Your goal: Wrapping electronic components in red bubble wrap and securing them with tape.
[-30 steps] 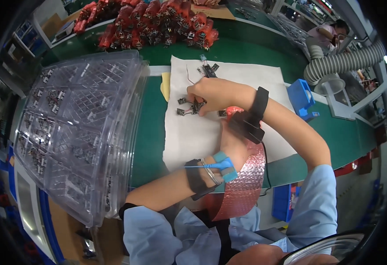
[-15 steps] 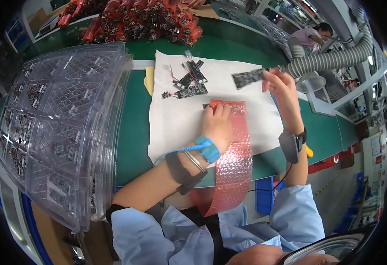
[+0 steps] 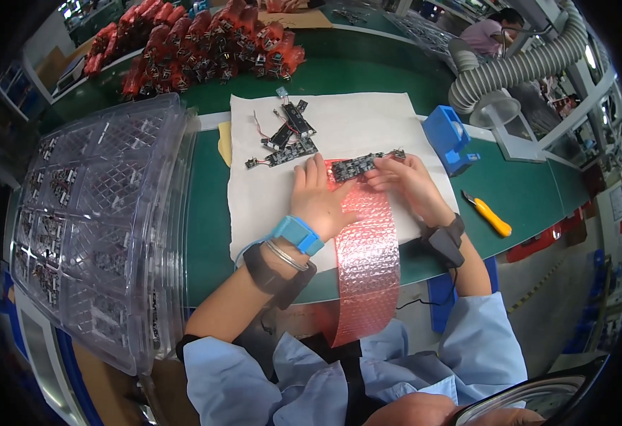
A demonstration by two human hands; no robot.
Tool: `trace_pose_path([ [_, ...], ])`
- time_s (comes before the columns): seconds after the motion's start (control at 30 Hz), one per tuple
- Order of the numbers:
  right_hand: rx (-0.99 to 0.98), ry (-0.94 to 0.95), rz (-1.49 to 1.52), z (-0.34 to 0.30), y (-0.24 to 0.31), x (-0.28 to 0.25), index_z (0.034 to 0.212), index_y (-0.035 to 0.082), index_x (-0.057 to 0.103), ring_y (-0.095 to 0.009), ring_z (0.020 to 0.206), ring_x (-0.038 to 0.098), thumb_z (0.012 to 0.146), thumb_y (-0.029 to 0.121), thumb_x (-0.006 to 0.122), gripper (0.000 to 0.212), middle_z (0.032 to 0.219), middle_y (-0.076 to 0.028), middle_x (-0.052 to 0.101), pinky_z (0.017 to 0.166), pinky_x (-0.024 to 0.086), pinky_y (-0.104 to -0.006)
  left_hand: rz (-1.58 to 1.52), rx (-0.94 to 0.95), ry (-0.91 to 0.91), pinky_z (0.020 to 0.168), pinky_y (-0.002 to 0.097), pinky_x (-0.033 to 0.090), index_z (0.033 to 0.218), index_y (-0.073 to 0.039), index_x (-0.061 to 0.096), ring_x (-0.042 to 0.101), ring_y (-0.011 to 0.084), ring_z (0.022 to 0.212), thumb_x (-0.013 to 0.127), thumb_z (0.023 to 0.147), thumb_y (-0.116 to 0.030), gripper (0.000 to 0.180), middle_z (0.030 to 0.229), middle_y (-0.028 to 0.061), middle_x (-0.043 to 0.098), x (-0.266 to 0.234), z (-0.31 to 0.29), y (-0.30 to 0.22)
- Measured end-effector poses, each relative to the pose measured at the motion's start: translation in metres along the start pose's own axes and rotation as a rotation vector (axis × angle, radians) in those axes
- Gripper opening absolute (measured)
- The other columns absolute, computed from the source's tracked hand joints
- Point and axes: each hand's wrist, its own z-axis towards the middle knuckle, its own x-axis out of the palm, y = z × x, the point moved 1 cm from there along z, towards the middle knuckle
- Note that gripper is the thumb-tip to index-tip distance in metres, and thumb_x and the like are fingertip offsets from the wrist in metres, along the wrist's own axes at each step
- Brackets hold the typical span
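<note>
A black circuit board (image 3: 353, 167) is pinched at its right end in my right hand (image 3: 411, 186). It lies over the far end of a long strip of pink bubble wrap (image 3: 369, 248), which runs toward me and hangs off the table's front edge. My left hand (image 3: 321, 201) rests flat with fingers spread, along the left side of the strip near the board. Beyond it, several more circuit boards (image 3: 293, 150) with thin wires lie in a loose pile on the white sheet (image 3: 268, 206).
Stacked clear plastic trays (image 3: 105, 213) with boards stand at the left. Red-wrapped bundles (image 3: 211, 50) are heaped at the back. On the right are a blue tape dispenser (image 3: 444, 131), yellow-handled cutters (image 3: 494, 219) and a grey flexible duct (image 3: 516, 74). A person (image 3: 492, 32) sits far right.
My right hand has come left and down, bringing the circuit board onto the bubble wrap. My left hand has shifted left off the wrap's end, its fingers spreading.
</note>
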Motion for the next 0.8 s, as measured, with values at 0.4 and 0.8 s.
trace_pose_path([
  [0.4,-0.210,-0.105,0.084,-0.023,0.031,-0.072,0.098,-0.002,0.064,-0.013,0.071,0.067,0.091,0.025,0.060,0.028,0.087,-0.012,0.071,0.069,0.055,-0.0252,-0.020,0.030,-0.205,0.111,0.0546,0.010,0.141,-0.028,0.045,0.020,0.0440,0.137,0.054,0.080,-0.065,0.072,0.147,0.0343,0.024,0.016,0.000,0.003],
  [0.8,0.059,0.086,-0.020,0.006,-0.004,-0.004,0.098,-0.002,0.063,-0.013,0.070,0.067,0.095,0.017,0.056,0.021,0.087,-0.012,0.070,0.066,0.054,-0.0227,-0.044,0.019,-0.124,0.113,0.0547,0.005,0.137,-0.028,0.051,0.015,0.0446,0.139,0.053,0.081,-0.065,0.067,0.149,0.0333,0.019,0.011,0.000,0.003],
])
